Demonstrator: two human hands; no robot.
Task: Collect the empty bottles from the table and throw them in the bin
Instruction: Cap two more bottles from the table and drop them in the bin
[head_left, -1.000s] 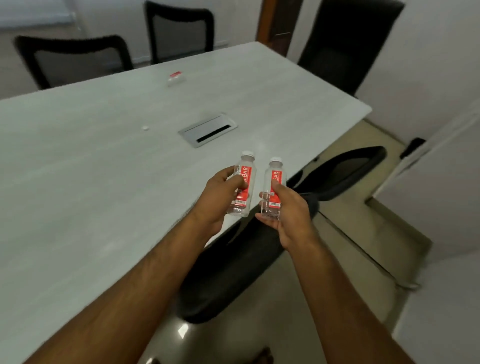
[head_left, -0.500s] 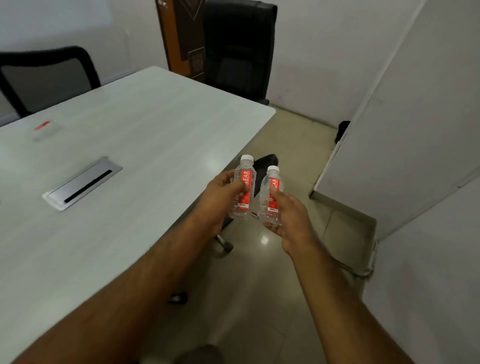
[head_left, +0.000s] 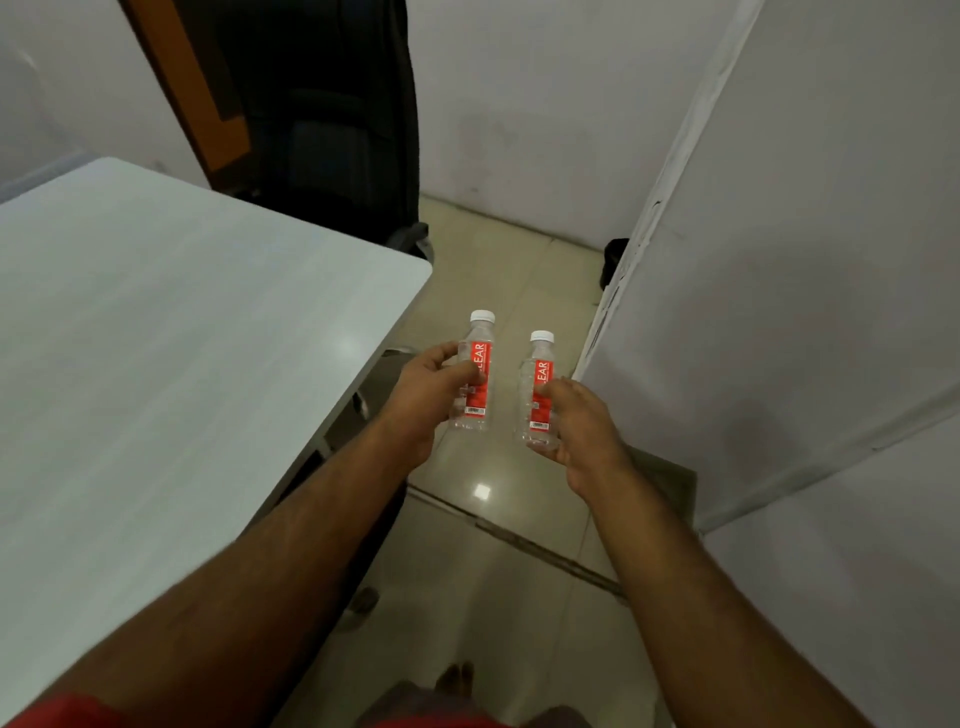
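Observation:
Two small clear plastic bottles with red labels and white caps are held upright over the floor, just right of the table's corner. My left hand (head_left: 427, 387) grips the left bottle (head_left: 476, 373) around its middle. My right hand (head_left: 582, 427) grips the right bottle (head_left: 537, 391) from its right side. The bottles stand a little apart and look empty. The white table (head_left: 156, 338) lies to the left of both hands. No bin is in view.
A black office chair (head_left: 332, 114) stands behind the table's far corner, beside an orange-brown door frame (head_left: 182, 93). A white partition wall (head_left: 779, 260) rises on the right, with a small dark object (head_left: 615, 262) at its base. Beige tiled floor (head_left: 493, 545) runs between table and wall.
The view has swung right, away from the table top toward the floor gap beside the partition. Both hands still hold their bottles, now slightly further apart.

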